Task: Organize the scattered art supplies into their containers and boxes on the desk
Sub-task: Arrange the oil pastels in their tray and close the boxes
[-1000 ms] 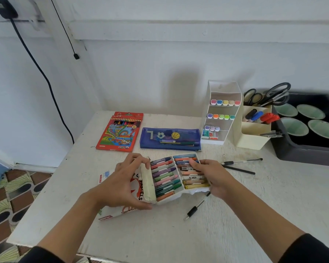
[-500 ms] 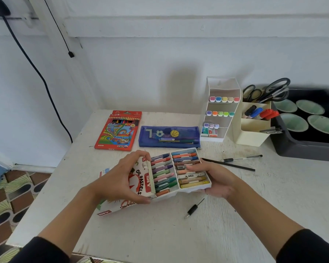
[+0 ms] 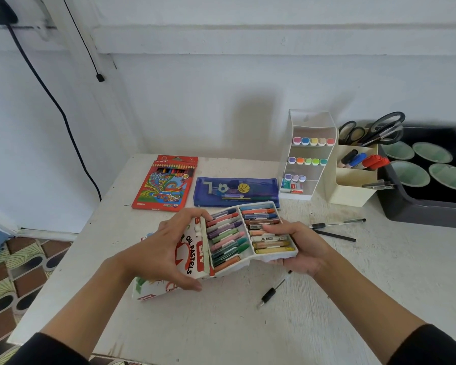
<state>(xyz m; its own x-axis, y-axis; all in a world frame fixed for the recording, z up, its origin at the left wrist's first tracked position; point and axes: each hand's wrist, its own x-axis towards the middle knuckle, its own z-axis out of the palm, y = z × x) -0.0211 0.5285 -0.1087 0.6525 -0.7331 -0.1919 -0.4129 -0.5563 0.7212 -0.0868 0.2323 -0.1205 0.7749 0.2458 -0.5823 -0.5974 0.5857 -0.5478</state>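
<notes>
Here, my left hand (image 3: pixel 166 248) grips the box (image 3: pixel 192 255); my right hand (image 3: pixel 300 248) curls round the tray (image 3: pixel 279 256). I'd keep it level and slide squarely left.

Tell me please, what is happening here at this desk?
A person is handling a tray of oil pastels at the desk. The left hand grips the cardboard sleeve at the tray's left end. The right hand holds the right end, thumb on the pastels. Most of the tray is outside the sleeve. Loose pens lie on the desk nearby.
</notes>
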